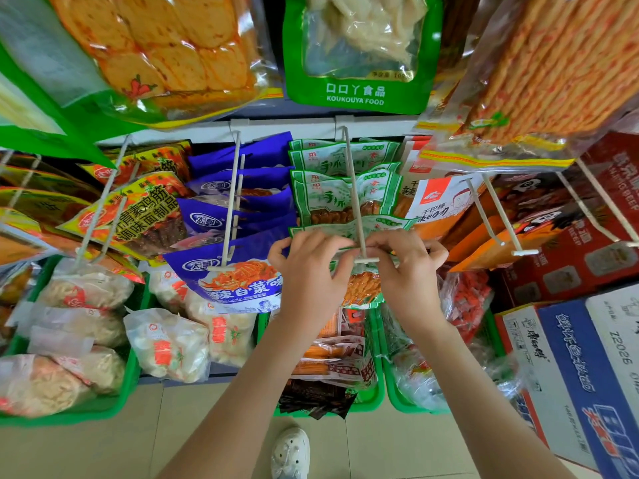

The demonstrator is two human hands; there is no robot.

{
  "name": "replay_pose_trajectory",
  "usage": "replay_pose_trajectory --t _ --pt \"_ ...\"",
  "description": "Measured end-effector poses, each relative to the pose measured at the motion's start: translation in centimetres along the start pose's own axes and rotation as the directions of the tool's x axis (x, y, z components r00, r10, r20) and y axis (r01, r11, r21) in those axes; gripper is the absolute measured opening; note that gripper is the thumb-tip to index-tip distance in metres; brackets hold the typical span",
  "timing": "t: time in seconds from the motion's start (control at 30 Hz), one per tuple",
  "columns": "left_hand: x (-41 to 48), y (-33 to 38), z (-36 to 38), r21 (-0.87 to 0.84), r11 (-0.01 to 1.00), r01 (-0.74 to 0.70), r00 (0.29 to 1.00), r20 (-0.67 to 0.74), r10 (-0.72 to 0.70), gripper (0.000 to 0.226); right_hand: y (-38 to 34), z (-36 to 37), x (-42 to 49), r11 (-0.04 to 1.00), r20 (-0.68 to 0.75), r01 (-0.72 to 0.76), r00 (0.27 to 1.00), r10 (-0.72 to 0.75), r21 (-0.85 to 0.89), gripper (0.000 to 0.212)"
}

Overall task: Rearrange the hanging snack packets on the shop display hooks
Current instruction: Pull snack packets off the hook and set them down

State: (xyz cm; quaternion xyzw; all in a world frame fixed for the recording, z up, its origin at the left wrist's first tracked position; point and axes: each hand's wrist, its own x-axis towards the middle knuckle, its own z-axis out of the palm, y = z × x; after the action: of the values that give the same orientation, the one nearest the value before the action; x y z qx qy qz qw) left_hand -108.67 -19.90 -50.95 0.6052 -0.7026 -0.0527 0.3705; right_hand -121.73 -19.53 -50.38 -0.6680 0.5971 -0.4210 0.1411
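A green snack packet [363, 288] is held at the outer tip of the middle display hook [354, 202], its top edge pinched from both sides. The left hand [307, 271] is closed on the packet's upper left corner with thumb and fingers, and the right hand [404, 267] is closed likewise on the upper right corner, so each grip is shut on the same packet. The header is thereby kept stretched flat and level, presumably so that its hang hole can be lined up with the hook's end bar; whether the hole is already threaded cannot be told, since the fingers cover it. Behind it, more green packets [345, 181] of the same kind are hung along the same hook. On the neighbouring hook to the left, blue packets [238, 271] are hung, and orange-and-white packets [446, 205] are seen to the right. Below, green baskets [86, 409] of bagged goods are set on the floor, well apart from the hands. The packet is judged to be at the point of being slid on or off the hook
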Motion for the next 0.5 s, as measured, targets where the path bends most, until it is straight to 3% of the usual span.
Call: replay_pose_trajectory --t 0.1,0.37,0.5 --pt "-0.2 -0.3 0.2 0.021 1.000 -0.002 1.000 -0.009 0.002 0.024 0.1 0.3 0.3 0.999 0.017 -0.031 0.999 0.031 0.022 0.017" --pt "0.6 -0.5 0.8 0.162 0.987 -0.002 0.998 -0.059 0.012 0.016 1.7 -0.8 2.5 0.993 0.308 0.000 0.951 -0.037 0.120 0.014" --pt "1.0 -0.7 1.0 0.238 0.971 -0.015 0.996 -0.078 0.034 0.005 1.9 -0.8 3.4 0.987 0.377 -0.014 0.925 -0.047 0.158 0.019"
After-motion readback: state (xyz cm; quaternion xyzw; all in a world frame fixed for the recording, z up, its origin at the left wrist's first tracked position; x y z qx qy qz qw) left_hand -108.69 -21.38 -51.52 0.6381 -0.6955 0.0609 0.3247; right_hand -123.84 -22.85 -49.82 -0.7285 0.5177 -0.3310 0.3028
